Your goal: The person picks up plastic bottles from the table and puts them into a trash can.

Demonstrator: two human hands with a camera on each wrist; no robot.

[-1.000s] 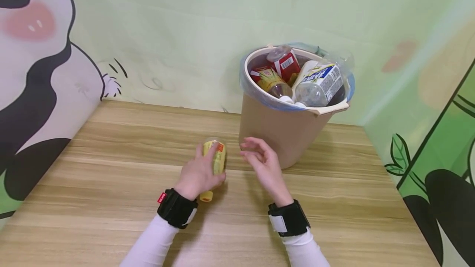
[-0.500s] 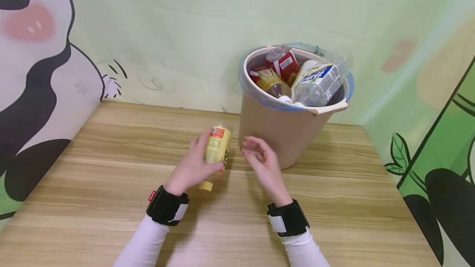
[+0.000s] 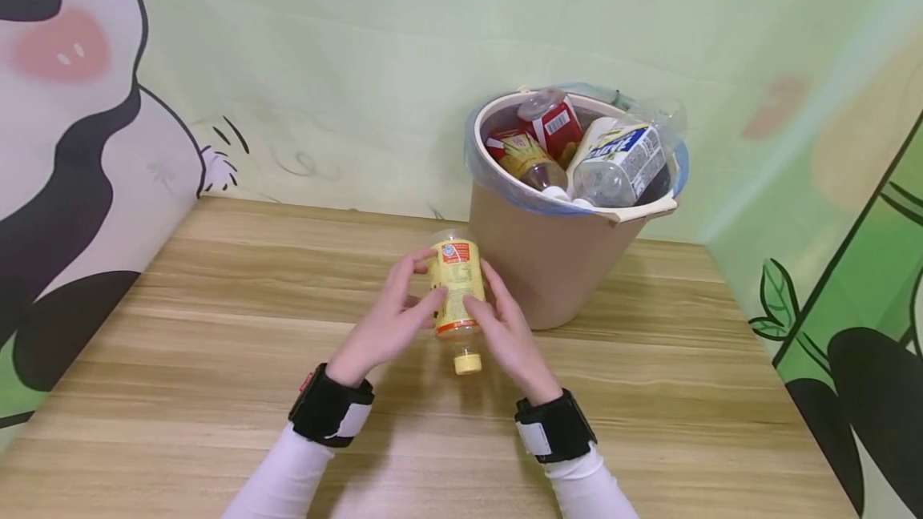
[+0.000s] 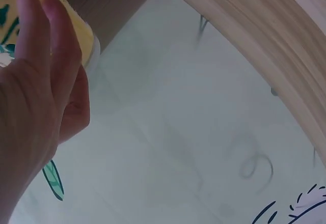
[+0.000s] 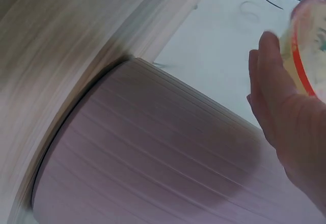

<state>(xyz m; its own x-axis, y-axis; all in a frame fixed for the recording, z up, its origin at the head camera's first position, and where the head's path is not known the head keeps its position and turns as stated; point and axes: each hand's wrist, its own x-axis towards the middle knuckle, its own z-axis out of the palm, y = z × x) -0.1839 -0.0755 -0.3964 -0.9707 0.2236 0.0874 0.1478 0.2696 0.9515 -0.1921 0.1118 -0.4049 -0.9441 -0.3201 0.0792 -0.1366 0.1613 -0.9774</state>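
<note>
A clear plastic bottle (image 3: 456, 283) with a yellow label and a yellow cap is held above the table, cap end toward me. My left hand (image 3: 385, 323) grips its left side, thumb on the front of the label. From the right, my right hand (image 3: 513, 343) holds it too, with the thumb on the label and the fingers round the far side. In the left wrist view, fingers lie against the bottle (image 4: 84, 33), which is cut off by the frame. The right wrist view shows part of the label on the bottle (image 5: 309, 56) beside the fingers.
Just right of the hands stands a beige bin (image 3: 541, 263) lined with a bluish bag. Several used plastic bottles (image 3: 620, 162) fill it to the rim. The wooden table (image 3: 216, 343) meets a cartoon-printed backdrop (image 3: 324, 86) behind and at the sides.
My left hand has lifted the bottle off the table and brought it right, upright from its tilt. My right hand, earlier apart from it, now holds it as well.
</note>
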